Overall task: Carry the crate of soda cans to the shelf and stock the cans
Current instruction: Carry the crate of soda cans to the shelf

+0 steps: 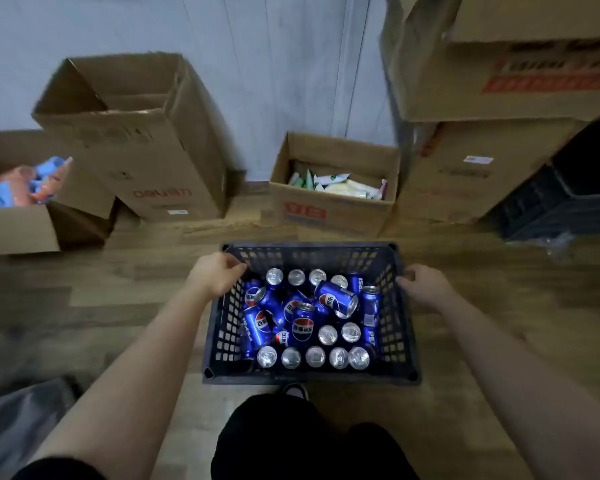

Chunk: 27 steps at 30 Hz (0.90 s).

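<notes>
A dark plastic crate (400, 344) with lattice walls sits in front of me over the wooden floor. It holds several blue soda cans (336, 301), some upright with silver tops showing, some lying on their sides. My left hand (217, 273) grips the crate's left rim near the far corner, fingers curled over the edge. My right hand (425, 284) grips the right rim near its far corner. I cannot tell whether the crate rests on the floor or is lifted. No shelf is in view.
Cardboard boxes stand along the wall: an open tall box (136, 133), a box of packets (333, 202), a box with blue and orange items (21, 209), stacked boxes (499, 98) at right. Another dark crate (568, 199) sits far right. My dark-clad knees (291, 441) are below.
</notes>
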Motion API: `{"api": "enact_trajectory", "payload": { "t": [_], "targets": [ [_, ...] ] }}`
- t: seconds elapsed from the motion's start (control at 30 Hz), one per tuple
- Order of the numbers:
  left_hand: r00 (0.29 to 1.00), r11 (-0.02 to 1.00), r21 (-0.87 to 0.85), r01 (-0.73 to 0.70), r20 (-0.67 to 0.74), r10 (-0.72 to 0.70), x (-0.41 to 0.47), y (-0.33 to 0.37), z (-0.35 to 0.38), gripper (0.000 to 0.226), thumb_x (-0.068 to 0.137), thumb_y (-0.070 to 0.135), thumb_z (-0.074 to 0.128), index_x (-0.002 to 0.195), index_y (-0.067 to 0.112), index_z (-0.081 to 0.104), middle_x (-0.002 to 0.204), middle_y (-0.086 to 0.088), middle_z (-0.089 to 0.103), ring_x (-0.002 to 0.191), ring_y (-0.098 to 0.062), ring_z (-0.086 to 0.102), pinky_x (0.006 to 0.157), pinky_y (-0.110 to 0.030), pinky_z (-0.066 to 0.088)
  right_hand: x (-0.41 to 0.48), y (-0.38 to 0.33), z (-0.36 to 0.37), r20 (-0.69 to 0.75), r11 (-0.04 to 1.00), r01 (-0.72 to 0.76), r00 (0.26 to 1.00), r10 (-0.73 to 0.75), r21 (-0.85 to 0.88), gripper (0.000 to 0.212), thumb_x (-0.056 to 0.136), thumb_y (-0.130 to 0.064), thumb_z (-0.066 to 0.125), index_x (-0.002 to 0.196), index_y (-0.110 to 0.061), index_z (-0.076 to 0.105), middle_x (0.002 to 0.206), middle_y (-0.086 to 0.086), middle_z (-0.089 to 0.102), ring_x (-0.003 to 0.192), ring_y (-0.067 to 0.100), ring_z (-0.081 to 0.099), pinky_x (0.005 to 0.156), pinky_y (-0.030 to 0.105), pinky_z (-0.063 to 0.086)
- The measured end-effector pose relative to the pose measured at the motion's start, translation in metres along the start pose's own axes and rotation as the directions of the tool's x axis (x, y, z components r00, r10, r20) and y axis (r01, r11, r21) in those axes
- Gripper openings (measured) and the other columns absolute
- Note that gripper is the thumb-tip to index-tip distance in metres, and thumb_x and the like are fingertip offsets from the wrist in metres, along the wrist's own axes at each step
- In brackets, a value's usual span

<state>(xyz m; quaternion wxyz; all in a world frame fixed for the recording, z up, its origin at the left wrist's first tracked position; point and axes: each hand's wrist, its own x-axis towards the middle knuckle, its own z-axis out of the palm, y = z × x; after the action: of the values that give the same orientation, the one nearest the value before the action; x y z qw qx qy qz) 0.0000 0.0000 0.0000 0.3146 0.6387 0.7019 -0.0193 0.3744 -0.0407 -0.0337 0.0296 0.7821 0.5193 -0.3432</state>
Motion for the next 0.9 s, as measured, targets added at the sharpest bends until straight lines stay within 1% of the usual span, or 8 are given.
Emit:
{"api": "enact_trajectory", "payload": {
  "t": [0.2,0.37,0.47,0.57,0.63,0.7,0.8,0.9],
  "targets": [
    [0.992,0.992,0.018,0.127,-0.029,-0.126,0.047,-0.063,0.092,0.038,0.097,0.036,0.049,0.112,0.006,0.067,0.113,-0.015,0.066,0.107,-0.032,0.059,0.087,-0.035,0.047,0.064,0.054,0.081,-0.031,0.980,-0.116,0.992,0.123,0.159,0.051,0.097,-0.037,0.055,0.130,0.001,0.049,0.130,0.021,0.057,0.119,0.037,0.054,0.087,0.034,0.042],
    [0.945,0.985,-0.046,0.165,-0.277,-0.171,0.075,-0.109,0.140,0.039,0.094,0.036,0.050,0.119,0.007,0.061,0.117,-0.018,0.059,0.103,-0.033,0.058,0.086,-0.042,0.050,0.103,0.081,0.117,-0.121,0.927,-0.138,0.974,0.191,0.348,0.049,0.098,-0.034,0.054,0.128,0.004,0.052,0.126,0.024,0.060,0.117,0.041,0.055,0.093,0.038,0.043],
    [0.897,0.971,-0.066,0.232,-0.372,-0.239,0.078,-0.117,0.151,0.042,0.095,0.039,0.046,0.112,0.004,0.063,0.110,-0.020,0.060,0.098,-0.036,0.058,0.084,-0.044,0.051,0.109,0.085,0.131,-0.078,0.837,-0.107,0.981,0.175,0.537,0.039,0.102,-0.027,0.046,0.119,0.007,0.055,0.096,0.021,0.064,0.083,0.038,0.063,0.084,0.050,0.052],
    [0.885,0.880,-0.335,0.338,-0.206,-0.418,0.081,-0.128,0.153,0.054,0.098,0.045,0.040,0.117,-0.003,0.058,0.111,-0.022,0.062,0.100,-0.041,0.060,0.088,-0.045,0.051,0.106,0.084,0.135,-0.001,0.700,-0.152,0.977,0.213,0.698,0.027,0.103,-0.027,0.045,0.102,-0.001,0.053,0.075,0.013,0.056,0.049,0.026,0.058,0.051,0.035,0.054],
    [0.889,0.707,-0.631,0.319,-0.060,-0.454,0.079,-0.135,0.156,0.057,0.098,0.049,0.038,0.115,-0.001,0.056,0.106,-0.021,0.064,0.091,-0.038,0.062,0.076,-0.041,0.057,0.103,0.083,0.134,0.067,0.631,-0.191,0.974,0.215,0.752,0.026,0.103,-0.029,0.045,0.090,-0.007,0.051,0.072,0.014,0.055,0.039,0.022,0.059,0.038,0.026,0.051],
    [0.910,0.573,-0.762,0.304,0.055,-0.410,0.071,-0.134,0.152,0.051,0.101,0.049,0.032,0.104,0.006,0.057,0.094,-0.017,0.063,0.079,-0.030,0.062,0.063,-0.037,0.054,0.100,0.081,0.130,0.137,0.574,-0.233,0.969,0.205,0.785,0.029,0.103,-0.033,0.045,0.086,-0.010,0.052,0.074,0.014,0.057,0.045,0.021,0.062,0.042,0.027,0.052],
    [0.939,0.463,-0.829,0.314,0.199,-0.281,0.073,-0.143,0.148,0.057,0.100,0.054,0.022,0.107,0.009,0.057,0.099,-0.015,0.062,0.083,-0.029,0.061,0.078,-0.042,0.048,0.101,0.084,0.128,0.243,0.530,-0.308,0.951,0.191,0.790,0.033,0.102,-0.041,0.045,0.100,-0.009,0.055,0.086,0.013,0.062,0.073,0.026,0.064,0.071,0.039,0.055],
    [0.935,0.397,-0.848,0.350,0.295,-0.195,0.081,-0.155,0.151,0.064,0.099,0.058,0.018,0.119,0.010,0.054,0.100,-0.011,0.062,0.089,-0.029,0.062,0.087,-0.042,0.045,0.105,0.085,0.128,0.288,0.513,-0.339,0.941,0.179,0.789,0.044,0.100,-0.049,0.044,0.106,-0.008,0.057,0.096,0.014,0.065,0.085,0.030,0.066,0.079,0.043,0.054]
  ]
}}
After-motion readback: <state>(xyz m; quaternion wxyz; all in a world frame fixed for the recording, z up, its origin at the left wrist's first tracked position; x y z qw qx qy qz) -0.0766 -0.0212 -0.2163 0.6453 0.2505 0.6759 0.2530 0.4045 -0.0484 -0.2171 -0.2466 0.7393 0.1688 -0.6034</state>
